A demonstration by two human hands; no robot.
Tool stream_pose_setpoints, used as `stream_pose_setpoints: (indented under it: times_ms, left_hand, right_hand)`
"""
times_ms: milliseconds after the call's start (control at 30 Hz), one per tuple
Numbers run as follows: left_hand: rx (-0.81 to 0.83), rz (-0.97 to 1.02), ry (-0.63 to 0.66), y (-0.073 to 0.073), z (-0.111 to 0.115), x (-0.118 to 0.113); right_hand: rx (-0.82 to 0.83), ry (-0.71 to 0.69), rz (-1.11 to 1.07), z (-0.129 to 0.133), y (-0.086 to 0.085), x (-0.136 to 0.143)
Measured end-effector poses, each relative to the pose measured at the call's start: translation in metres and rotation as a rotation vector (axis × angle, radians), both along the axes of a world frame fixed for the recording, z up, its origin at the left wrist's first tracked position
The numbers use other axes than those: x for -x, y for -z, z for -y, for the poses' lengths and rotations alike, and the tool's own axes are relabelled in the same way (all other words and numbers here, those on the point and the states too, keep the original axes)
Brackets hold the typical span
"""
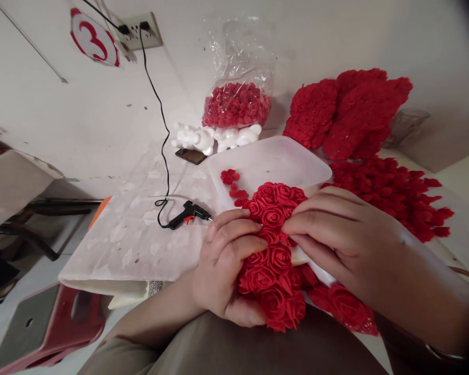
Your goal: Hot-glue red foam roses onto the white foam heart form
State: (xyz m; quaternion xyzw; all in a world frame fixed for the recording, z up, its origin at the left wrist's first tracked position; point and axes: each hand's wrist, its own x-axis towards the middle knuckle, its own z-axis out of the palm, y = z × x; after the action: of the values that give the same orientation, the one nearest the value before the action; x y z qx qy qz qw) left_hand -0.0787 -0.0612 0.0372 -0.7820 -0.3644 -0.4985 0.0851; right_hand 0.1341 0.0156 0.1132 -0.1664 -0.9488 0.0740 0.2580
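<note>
Hugging red rose bunch (273, 271), long from 12 to 6 o'clock: left hand (219, 263) curled at 9, right hand (340, 229) nearly closed at 2 (can't tell if pinching)

**Soft Indoor Light, Dark Right-Hand Corners**

Muted, diffuse light falls across the pale wall (180, 67) and bench (140, 250), its source out of view. Bright glints streak the clear plastic bag (238, 52), and a faint sheen marks the back of the right hand (336, 229). Soft shadow greys the wall beside the bag. Black shading cuts into 2 corners, upper and lower right. Wide-angle distortion tilts and stretches the edges. The red roses (273, 260) show readable petals; the red pile (355, 114) at right merges into softer, saturated color.
</note>
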Motion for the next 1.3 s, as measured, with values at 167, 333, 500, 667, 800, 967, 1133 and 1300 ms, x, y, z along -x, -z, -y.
stream_pose_setpoints:
  times_ms: [167, 333, 500, 667, 800, 967, 1133, 1300]
  left_hand:
    - [-0.009, 0.004, 0.027, -0.002, -0.001, 0.001]
    - [0.035, 0.029, 0.057, -0.014, -0.004, 0.002]
    - [0.028, -0.02, 0.013, -0.021, -0.005, -0.002]
    - [0.026, 0.011, 0.005, -0.018, -0.005, -0.004]
    - [0.009, 0.0, 0.005, -0.017, -0.005, -0.005]
    - [-0.006, -0.014, -0.018, -0.017, -0.006, -0.007]
    - [0.01, -0.017, -0.022, -0.018, -0.006, -0.006]
    - [0.021, -0.001, -0.029, -0.018, -0.006, -0.003]
  right_hand:
    - [0.023, -0.015, -0.003, 0.0, -0.005, 0.005]
    - [0.035, -0.045, 0.002, -0.002, -0.004, 0.004]
    - [0.037, 0.008, -0.041, -0.003, 0.0, 0.002]
    - [0.045, 0.0, -0.065, -0.004, 0.002, 0.001]
    - [0.04, 0.015, -0.065, -0.004, 0.0, 0.003]
    - [0.06, -0.007, 0.021, -0.002, -0.004, 0.007]
    - [0.066, -0.013, 0.077, -0.005, -0.005, 0.009]
    - [0.055, 0.022, -0.042, -0.009, -0.004, 0.012]
